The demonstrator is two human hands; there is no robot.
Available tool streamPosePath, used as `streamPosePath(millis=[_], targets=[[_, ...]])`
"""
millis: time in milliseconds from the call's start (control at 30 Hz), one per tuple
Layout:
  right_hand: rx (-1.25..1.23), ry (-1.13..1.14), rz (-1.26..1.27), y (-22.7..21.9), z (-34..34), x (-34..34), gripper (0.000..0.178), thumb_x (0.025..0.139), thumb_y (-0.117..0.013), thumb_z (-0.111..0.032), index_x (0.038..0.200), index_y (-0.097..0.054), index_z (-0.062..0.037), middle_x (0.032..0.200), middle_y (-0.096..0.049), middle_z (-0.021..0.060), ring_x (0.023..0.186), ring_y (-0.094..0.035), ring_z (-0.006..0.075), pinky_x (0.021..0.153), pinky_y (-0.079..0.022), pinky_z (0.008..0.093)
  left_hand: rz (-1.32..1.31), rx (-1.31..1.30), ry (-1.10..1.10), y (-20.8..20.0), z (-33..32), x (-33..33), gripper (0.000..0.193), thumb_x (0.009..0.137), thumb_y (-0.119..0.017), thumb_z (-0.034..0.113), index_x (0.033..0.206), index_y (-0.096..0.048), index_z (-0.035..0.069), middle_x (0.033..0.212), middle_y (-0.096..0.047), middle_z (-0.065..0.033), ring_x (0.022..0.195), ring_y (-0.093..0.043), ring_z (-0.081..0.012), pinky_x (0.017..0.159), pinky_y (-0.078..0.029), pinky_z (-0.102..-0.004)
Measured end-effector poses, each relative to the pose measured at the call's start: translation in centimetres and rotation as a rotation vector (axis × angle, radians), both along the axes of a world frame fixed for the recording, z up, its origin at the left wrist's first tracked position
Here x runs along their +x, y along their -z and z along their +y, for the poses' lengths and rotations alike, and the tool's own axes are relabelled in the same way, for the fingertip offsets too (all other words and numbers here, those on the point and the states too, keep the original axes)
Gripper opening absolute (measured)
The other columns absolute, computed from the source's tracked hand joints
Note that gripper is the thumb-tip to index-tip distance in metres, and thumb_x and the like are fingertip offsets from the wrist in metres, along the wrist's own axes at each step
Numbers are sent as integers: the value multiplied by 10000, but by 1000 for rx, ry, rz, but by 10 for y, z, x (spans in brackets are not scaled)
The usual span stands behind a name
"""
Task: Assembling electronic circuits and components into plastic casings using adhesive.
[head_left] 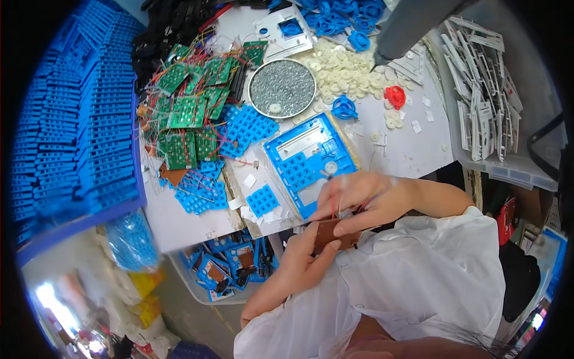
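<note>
A brown circuit board (330,238) is held close against my white shirt, its plain brown face up. My left hand (304,257) is closed around its left end, thumb along the lower edge. Over the board's upper edge is my right hand (373,200), its fingers bent around thin red wires (333,206) that rise from the board; the thumb rests at the board's edge. Motion blurs these fingertips a little. Just beyond my hands lies a blue plastic casing (308,158) with a blue button grid, a white round part and rectangular windows.
Green circuit boards with wires (188,110) are heaped left of a round tray of small metal parts (282,61). Cream discs (341,75) spread behind. A dark tool (406,33) hangs above. Bins hold blue parts (107,107) at left and white panels (487,90) at right.
</note>
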State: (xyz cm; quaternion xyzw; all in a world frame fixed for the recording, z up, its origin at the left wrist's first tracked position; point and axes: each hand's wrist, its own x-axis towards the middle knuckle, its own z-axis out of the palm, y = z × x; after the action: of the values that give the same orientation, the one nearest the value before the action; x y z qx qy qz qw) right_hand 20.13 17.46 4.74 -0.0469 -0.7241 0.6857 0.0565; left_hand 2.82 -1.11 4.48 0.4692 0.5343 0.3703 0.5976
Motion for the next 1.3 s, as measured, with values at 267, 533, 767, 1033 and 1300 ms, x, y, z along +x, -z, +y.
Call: streamPosePath(millis=[267,533,767,1033,1300], targets=[[28,131,-190,1,11,0,150,943,-707,-121,992,-715,20,824,-731,118,687,-628,120,637,-496,293,-753,-265,-146,34,-18,8,527,1026,-492,29,1528,-341,-22,1483,-507,-228,1279,-570,-316,1107,-405,-433],[326,45,-242,32,59,-68,226,894,-748,-204,995,-744,-2,847,-736,116,713,-665,208,658,-499,337,-821,-358,-300,42,-14,4,653,1009,-590,176,1570,-296,17,1540,-443,-241,1411,-468,-338,1179,-344,-446],[560,-92,-287,28,70,-92,237,860,-745,-226,976,-731,-19,798,-704,150,749,-664,335,675,-496,412,-881,-367,-303,51,-17,0,635,1022,-563,142,1590,-287,72,1551,-431,-243,1415,-466,-331,1166,-362,-448],[743,12,-146,37,61,-92,234,850,-762,-229,967,-719,-31,731,-676,129,731,-652,366,682,-496,463,-748,-246,-226,54,-21,-3,632,1034,-480,1,1615,-255,106,1534,-453,-236,1378,-499,-299,1121,-398,-436],[678,22,-234,38,57,-91,251,808,-761,-234,992,-722,-67,875,-700,139,904,-654,367,788,-511,474,-519,-248,-178,49,-20,-4,727,998,-511,-62,1634,-191,84,1492,-499,-214,1336,-533,-268,1082,-440,-403]])
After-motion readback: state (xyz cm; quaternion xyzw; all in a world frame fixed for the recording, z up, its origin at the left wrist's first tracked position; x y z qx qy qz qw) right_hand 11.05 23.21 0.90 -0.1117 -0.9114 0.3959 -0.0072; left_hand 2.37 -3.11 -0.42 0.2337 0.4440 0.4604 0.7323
